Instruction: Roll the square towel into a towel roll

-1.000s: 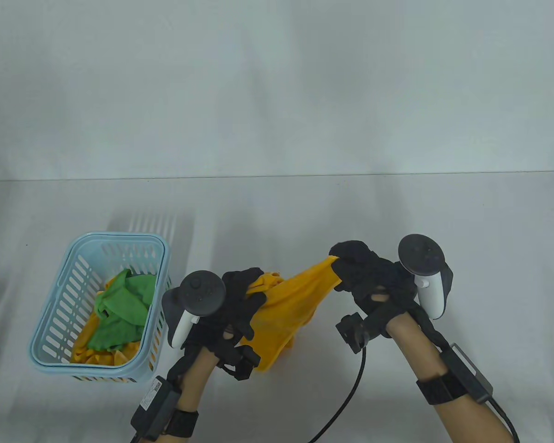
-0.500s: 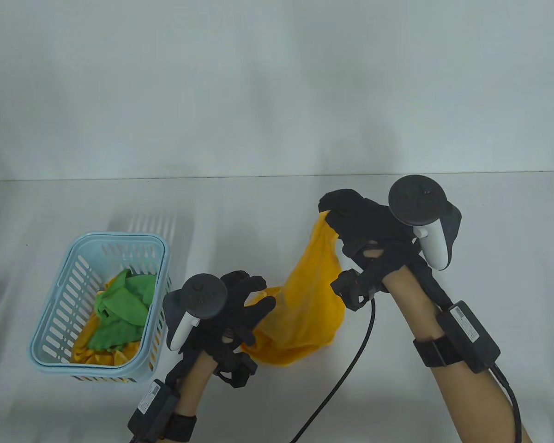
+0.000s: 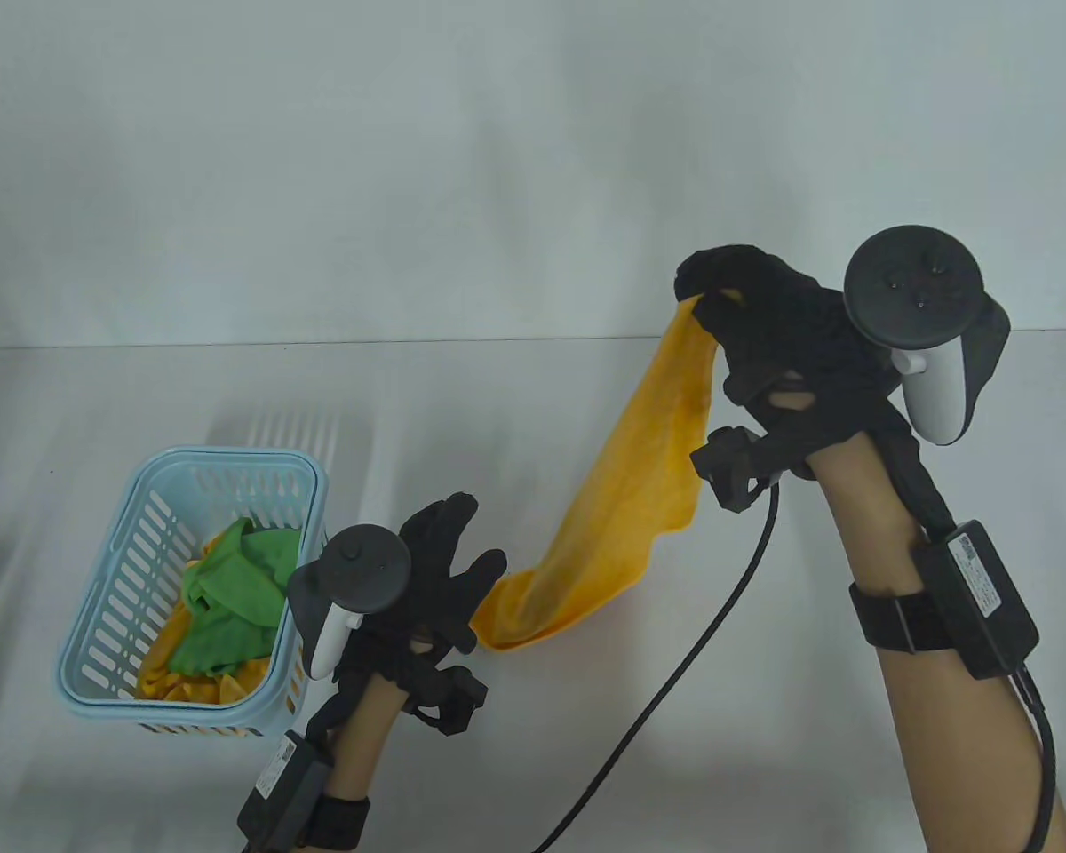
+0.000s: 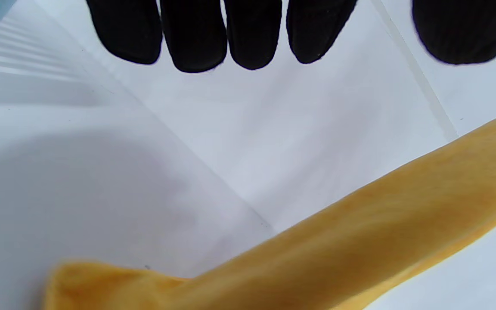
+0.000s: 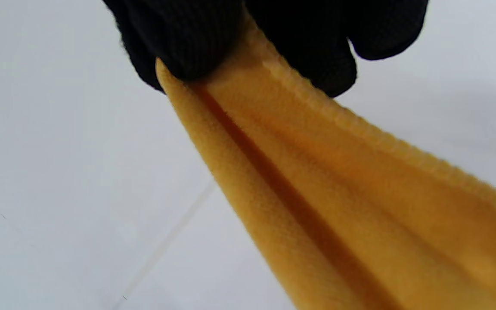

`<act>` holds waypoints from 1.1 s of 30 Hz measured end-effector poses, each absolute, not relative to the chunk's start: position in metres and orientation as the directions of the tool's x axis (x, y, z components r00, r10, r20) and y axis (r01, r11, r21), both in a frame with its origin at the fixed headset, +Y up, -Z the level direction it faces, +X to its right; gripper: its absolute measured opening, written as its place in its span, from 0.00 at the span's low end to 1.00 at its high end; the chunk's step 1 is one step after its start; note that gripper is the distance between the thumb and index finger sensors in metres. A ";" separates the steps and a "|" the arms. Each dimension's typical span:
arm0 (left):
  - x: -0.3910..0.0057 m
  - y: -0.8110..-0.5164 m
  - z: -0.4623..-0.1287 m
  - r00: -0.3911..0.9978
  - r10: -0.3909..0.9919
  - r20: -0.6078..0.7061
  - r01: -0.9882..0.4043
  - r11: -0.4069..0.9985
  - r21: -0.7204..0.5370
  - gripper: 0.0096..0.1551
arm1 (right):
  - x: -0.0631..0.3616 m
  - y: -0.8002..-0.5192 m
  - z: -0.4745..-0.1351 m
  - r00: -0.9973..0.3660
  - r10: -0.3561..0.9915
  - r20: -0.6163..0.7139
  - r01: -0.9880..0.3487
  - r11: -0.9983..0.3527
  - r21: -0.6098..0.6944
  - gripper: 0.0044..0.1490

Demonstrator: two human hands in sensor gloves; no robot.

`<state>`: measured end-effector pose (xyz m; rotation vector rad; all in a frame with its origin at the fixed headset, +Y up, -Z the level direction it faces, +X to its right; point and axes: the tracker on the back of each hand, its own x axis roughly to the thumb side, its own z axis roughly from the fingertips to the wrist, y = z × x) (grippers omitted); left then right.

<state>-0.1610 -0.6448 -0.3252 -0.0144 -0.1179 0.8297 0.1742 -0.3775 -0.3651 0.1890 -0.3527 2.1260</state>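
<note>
A yellow square towel (image 3: 640,480) hangs stretched in a long slant above the white table. My right hand (image 3: 706,298) is raised high at the right and pinches the towel's top corner between thumb and fingers (image 5: 187,38), with the yellow towel (image 5: 338,193) running down from them. The towel's lower end droops by my left hand (image 3: 462,555). That hand's fingers (image 4: 196,34) are straight and spread, holding nothing. In the left wrist view the towel (image 4: 360,241) passes below the fingers, apart from them.
A light blue slotted basket (image 3: 231,455) stands at the left with a crumpled green towel (image 3: 231,591) on top of yellow ones (image 3: 164,682). A black cable (image 3: 675,675) trails from the right wrist across the table toward the front edge.
My right hand rose up and to the right with the towel's corner, pulling the cloth out long. My left hand let go of the bunched towel and spread its fingers.
</note>
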 end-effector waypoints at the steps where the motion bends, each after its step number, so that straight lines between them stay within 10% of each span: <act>1: -0.161 -0.645 -0.325 0.670 0.736 0.098 -0.734 0.677 -0.059 0.49 | 0.176 -0.372 -0.364 -0.531 0.799 0.283 -0.848 -0.499 -0.180 0.21; 15: -0.162 -0.645 -0.327 0.672 0.734 0.096 -0.733 0.678 -0.052 0.48 | 0.161 -0.367 -0.362 -0.329 0.859 0.392 -0.923 -0.381 0.059 0.21; 33: -0.162 -0.632 -0.317 0.684 0.717 0.134 -0.726 0.686 0.041 0.43 | 0.118 -0.386 -0.359 -0.395 0.839 0.374 -0.888 -0.453 0.080 0.21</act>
